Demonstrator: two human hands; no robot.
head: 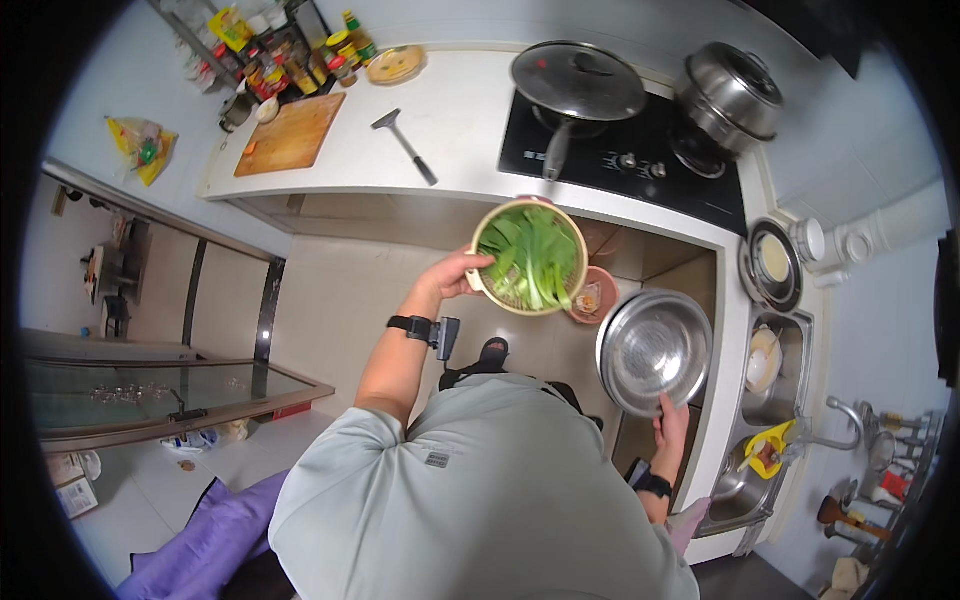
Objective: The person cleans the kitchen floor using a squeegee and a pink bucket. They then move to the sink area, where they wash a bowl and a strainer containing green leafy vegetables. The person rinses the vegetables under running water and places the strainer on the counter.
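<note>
My left hand (452,274) grips the handle of a round cream-coloured basket (489,298) that holds leafy green vegetables (531,251). Its thumb lies over the rim, and the basket is held over the floor in front of the counter. On the right, my right hand (670,426) holds the near rim of a shiny stainless steel bowl (652,349), which seems to be stacked with another metal bowl. The bowls tilt a little and face up, beside the sink counter. Some fingers under both rims are hidden.
A scraper (407,148) and a wooden cutting board (291,136) lie on the white counter (465,112). A lidded pan (577,82) and steel pot (727,97) stand on the black hob (600,161). The double sink (796,337) is at right. A pink bin (606,279) stands on the floor.
</note>
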